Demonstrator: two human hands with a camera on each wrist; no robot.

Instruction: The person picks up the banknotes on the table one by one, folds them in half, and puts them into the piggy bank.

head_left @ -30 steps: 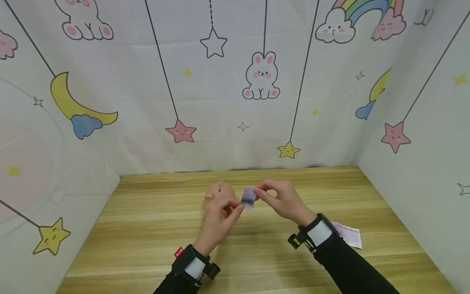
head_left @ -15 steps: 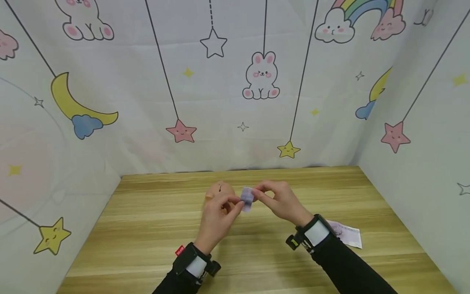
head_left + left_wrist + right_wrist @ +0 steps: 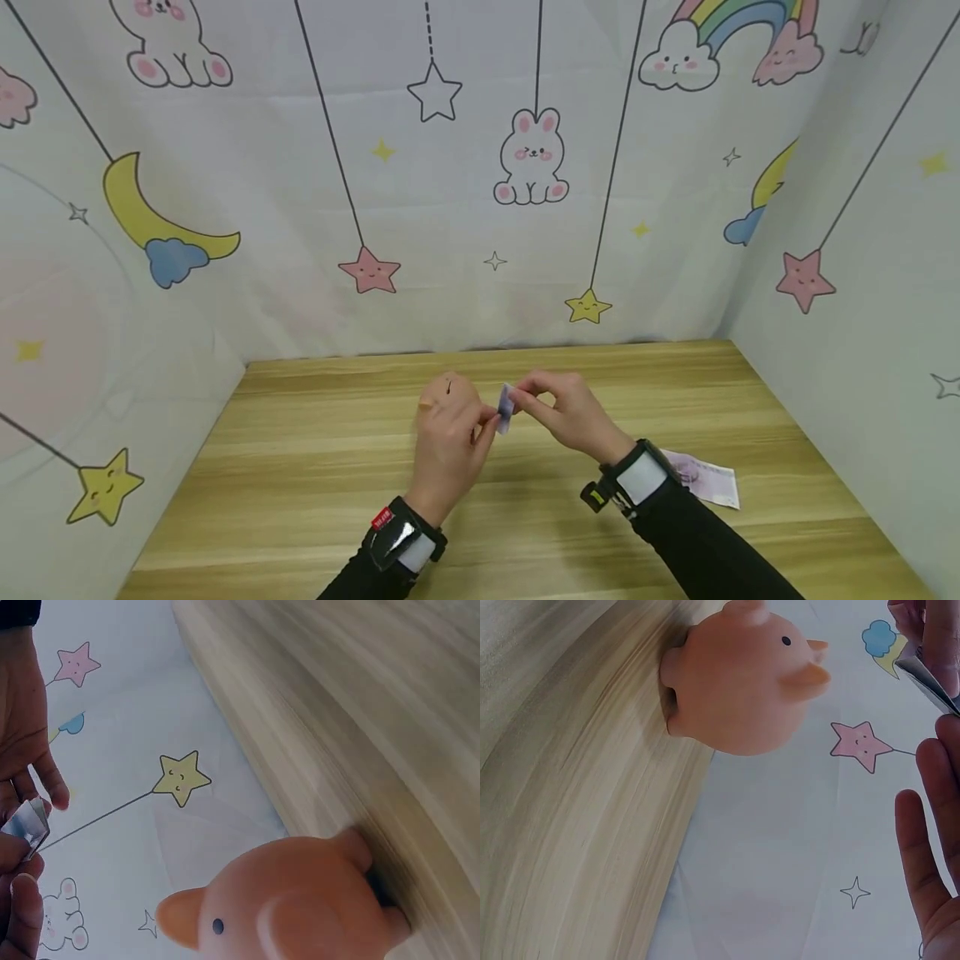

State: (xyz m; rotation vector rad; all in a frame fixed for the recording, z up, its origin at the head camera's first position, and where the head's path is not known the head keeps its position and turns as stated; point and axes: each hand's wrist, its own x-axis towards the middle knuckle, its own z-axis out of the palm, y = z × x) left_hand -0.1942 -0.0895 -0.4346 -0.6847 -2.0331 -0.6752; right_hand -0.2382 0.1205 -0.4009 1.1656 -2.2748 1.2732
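Observation:
Above the table, both hands hold a small folded purple banknote, which appears almost edge-on in the head view. My left hand pinches its left side between thumb and fingers. At the opposite side, the thumb and fingers of my right hand grip it. The folded layers of the banknote show in the left wrist view. Just behind the left hand stands an orange-pink piggy bank with a dark slot on top, partly covered by that hand. Its rounded body and feet on the table show in the right wrist view.
Another purple banknote lies flat on the wooden table, partly hidden by the right wrist. White cloth walls printed with stars and rabbits enclose the back and sides. Each wrist wears a black strap with a camera.
The banknote has turned from showing its face to looking narrow and nearly edge-on. My left wrist has rotated and moved slightly right; the right hand has shifted slightly left.

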